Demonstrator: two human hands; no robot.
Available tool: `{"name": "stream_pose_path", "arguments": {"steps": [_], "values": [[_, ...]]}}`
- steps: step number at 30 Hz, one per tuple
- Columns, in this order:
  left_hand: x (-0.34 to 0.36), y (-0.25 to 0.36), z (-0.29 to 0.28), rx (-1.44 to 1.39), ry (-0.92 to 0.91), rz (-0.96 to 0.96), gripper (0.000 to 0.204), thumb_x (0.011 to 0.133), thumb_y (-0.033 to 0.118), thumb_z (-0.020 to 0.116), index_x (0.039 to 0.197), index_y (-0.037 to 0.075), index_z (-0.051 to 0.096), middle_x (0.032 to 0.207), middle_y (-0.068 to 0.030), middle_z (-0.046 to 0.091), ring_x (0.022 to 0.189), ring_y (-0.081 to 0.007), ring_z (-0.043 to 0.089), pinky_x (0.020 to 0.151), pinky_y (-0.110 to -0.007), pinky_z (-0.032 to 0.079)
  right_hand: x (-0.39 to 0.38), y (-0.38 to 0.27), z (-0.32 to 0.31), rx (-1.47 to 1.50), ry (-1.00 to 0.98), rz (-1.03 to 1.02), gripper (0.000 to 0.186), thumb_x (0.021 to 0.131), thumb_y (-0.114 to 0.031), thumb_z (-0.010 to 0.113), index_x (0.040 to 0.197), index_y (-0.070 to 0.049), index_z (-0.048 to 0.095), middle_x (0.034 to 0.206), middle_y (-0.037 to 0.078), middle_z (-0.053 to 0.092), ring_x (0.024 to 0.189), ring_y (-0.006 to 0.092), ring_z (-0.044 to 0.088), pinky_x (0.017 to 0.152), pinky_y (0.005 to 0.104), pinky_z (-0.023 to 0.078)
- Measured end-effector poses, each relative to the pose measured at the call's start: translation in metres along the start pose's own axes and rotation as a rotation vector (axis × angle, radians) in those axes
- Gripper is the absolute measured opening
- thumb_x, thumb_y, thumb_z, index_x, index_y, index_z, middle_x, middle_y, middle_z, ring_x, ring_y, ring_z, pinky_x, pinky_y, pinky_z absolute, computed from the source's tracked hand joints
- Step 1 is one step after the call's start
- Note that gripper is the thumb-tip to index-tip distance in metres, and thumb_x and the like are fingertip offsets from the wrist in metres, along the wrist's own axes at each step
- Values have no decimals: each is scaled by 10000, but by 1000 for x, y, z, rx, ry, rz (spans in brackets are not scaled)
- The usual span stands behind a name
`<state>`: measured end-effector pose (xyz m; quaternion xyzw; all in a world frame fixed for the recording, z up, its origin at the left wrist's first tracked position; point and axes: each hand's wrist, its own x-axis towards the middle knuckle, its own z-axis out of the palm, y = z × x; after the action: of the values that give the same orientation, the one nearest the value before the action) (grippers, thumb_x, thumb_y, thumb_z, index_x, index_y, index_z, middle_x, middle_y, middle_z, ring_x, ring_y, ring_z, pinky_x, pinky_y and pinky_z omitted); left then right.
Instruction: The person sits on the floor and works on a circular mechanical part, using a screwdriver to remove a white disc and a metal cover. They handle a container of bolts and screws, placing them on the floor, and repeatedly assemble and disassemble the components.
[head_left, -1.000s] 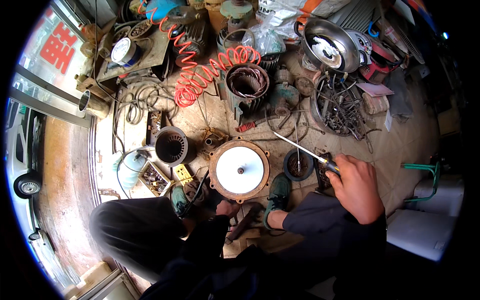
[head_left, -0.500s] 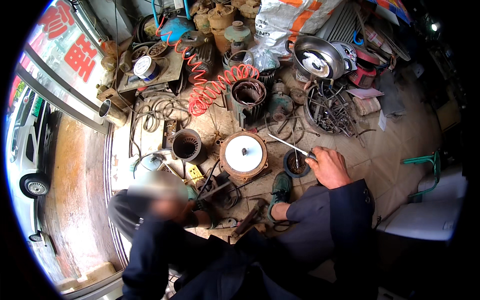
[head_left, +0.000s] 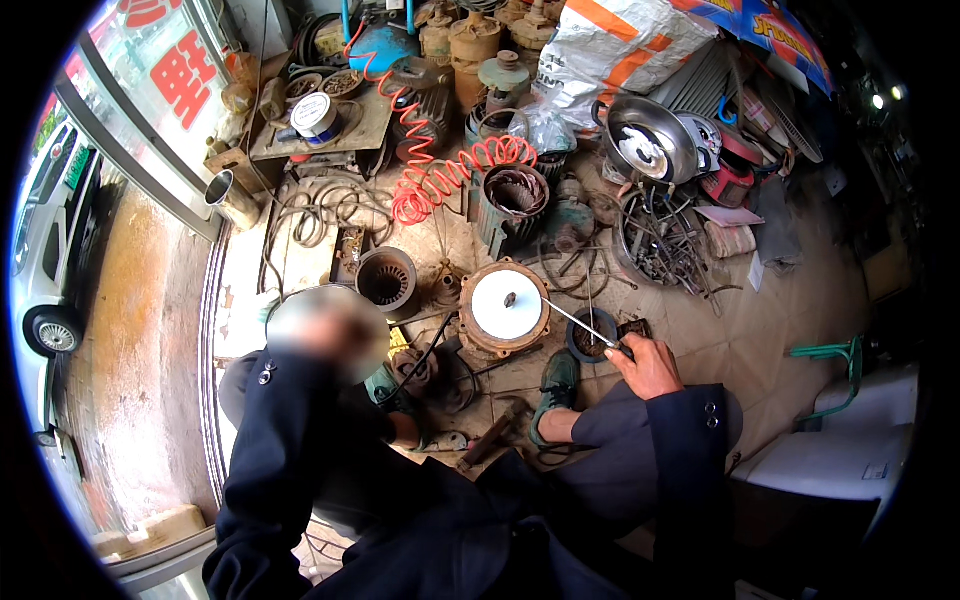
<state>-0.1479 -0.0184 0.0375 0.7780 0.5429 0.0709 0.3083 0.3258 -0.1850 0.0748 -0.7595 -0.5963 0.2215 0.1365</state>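
My right hand point(head_left: 650, 366) is closed around the dark handle of a screwdriver point(head_left: 580, 324). Its long metal shaft points up and left, and the tip appears at the rim of a rusty round motor part point(head_left: 505, 347), though I cannot tell if it touches. On that part lies a white disc point(head_left: 490, 300) with a dark stub in its middle. My left hand point(head_left: 345, 338) is smeared by a blur, so its fingers and anything in them are hidden; it is near a hollow motor housing point(head_left: 387, 283). Beside my right foot sits a black round dish point(head_left: 592, 335).
A hammer point(head_left: 492, 437) lies between my feet. Farther off are a motor housing with copper windings point(head_left: 515, 192), a coiled red hose point(head_left: 420, 190), a steel pan point(head_left: 640, 140) and a basin of metal parts point(head_left: 660, 235). A glass door frame point(head_left: 150, 150) stands at left.
My right hand has brought the screwdriver left and down, its tip now by the rusty part's rim. My left arm reaches farther forward. The whole view has shifted slightly.
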Motion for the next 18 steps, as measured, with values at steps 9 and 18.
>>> {"name": "stream_pose_path", "arguments": {"steps": [9,18], "values": [[2,-13,11,276,206,208,270,817,346,818,954,117,770,893,-118,660,883,-343,677,724,-478,553,2,8,9,42,-3,13,284,904,-184,767,857,39,597,782,251,646,745,444,648,667,503,475],[12,22,3,399,147,243,234,781,268,828,978,159,762,933,-105,624,892,-335,666,729,-468,554,0,17,11,28,45,-25,280,881,-184,792,858,36,620,803,242,651,769,436,658,683,505,484]]}}
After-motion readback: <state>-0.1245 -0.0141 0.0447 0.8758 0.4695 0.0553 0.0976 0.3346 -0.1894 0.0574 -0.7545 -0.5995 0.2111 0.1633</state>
